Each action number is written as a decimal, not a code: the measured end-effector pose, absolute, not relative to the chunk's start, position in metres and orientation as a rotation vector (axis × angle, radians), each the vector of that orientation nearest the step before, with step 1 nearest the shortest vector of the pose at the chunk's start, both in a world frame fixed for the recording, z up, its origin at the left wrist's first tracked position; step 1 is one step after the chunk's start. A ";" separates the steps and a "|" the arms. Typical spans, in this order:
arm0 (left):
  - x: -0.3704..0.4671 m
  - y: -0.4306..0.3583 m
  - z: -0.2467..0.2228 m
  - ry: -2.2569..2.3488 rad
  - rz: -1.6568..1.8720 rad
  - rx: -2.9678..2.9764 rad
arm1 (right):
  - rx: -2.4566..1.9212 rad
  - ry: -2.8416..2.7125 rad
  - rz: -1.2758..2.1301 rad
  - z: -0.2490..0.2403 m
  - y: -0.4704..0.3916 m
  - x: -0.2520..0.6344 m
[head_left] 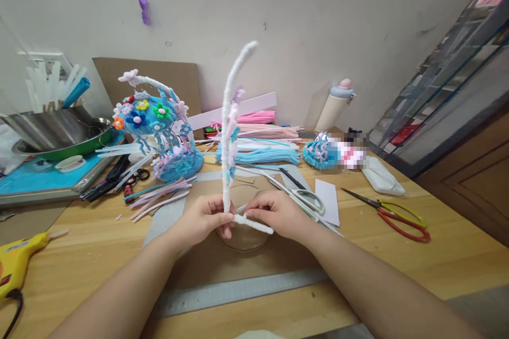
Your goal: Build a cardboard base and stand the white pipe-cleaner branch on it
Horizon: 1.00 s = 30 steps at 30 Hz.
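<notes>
In my left hand point(207, 218) is the foot of a white, fuzzy-wrapped wire frame point(226, 116), pinched between thumb and fingers. The frame's long stem stands upright and its top curves to the right. Short white legs spread out at the bottom, and my right hand point(280, 215) is closed on the base among them. Whether a loose end lies under my right fingertips I cannot tell. Below both hands is a brown cardboard sheet point(207, 270) with a round outline point(242, 250). Behind the stem, a strand of lilac and blue flowers point(233, 137) shows.
A blue flowered lamp-shaped craft point(147, 116) stands behind to the left. Bundles of pipe cleaners point(262, 156) lie at the back. Red-and-yellow scissors point(401, 220) and pale-handled scissors point(308, 200) rest right. At far left are a yellow glue gun point(19, 262) and a metal bowl point(51, 130).
</notes>
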<state>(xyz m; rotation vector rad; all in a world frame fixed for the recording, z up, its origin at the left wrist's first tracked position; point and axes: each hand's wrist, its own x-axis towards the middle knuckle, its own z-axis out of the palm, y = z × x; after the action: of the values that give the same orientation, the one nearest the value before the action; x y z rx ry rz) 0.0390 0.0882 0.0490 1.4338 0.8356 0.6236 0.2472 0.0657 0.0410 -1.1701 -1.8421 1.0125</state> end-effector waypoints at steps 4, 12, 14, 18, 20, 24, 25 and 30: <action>0.043 0.087 0.046 0.830 0.780 1.315 | -1.135 -1.705 1.121 0.034 0.067 0.239; 0.051 0.085 0.040 0.977 1.048 1.194 | -1.259 -1.558 1.129 0.025 0.041 0.206; 0.049 0.087 0.042 1.009 1.067 1.198 | -1.249 -1.616 1.059 0.028 0.034 0.205; 0.048 0.088 0.046 1.030 1.063 1.220 | -1.177 -1.876 0.658 0.037 0.031 0.218; 0.048 0.088 0.047 1.029 1.048 1.234 | -1.113 -1.890 0.420 0.042 0.035 0.228; 0.049 0.086 0.046 1.014 0.985 1.280 | -1.080 -1.852 0.048 0.047 0.048 0.242; 0.050 0.085 0.045 1.008 0.963 1.295 | -1.102 -1.893 0.004 0.046 0.051 0.244; 0.052 0.081 0.042 0.973 0.857 1.367 | -1.159 -2.143 0.034 0.043 0.055 0.242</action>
<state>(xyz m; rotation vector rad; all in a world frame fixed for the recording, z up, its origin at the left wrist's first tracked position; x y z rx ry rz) 0.0524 0.0808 0.0422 1.3667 0.9735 0.8573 0.2424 0.0548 0.0430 -1.1592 -2.1429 0.0344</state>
